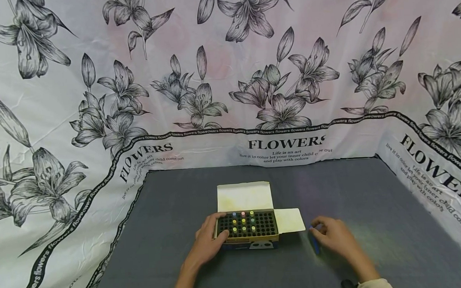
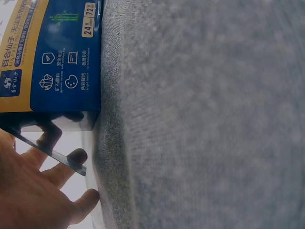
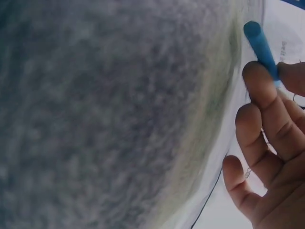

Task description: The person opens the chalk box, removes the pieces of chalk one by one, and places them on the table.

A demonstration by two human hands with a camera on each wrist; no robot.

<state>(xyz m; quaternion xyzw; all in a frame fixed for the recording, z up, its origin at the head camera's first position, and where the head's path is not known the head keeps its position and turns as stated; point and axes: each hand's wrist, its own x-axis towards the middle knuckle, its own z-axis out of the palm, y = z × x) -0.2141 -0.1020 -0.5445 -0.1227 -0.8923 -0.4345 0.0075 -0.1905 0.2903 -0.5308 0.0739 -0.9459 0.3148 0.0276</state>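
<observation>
A chalk box (image 1: 247, 239) sits on the grey cloth, blue and yellow with printed text in the left wrist view. Its top is a grid of dark holes, several of which hold coloured chalk sticks (image 1: 243, 221). My left hand (image 1: 209, 239) grips the box's left end, thumb at the front corner and index finger along the back; in the left wrist view the other fingers (image 2: 86, 202) spread by a side flap (image 2: 62, 160). To the right of the box, my right hand (image 1: 332, 232) pinches a blue chalk stick (image 3: 261, 45) between thumb and fingertips, its free end pointing away from the palm.
The white lid (image 1: 244, 196) stands raised behind the box, and a white flap (image 1: 289, 220) sticks out on its right. Grey cloth (image 1: 178, 193) covers the table. A white flower-printed sheet (image 1: 215, 149) rises at the back and sides.
</observation>
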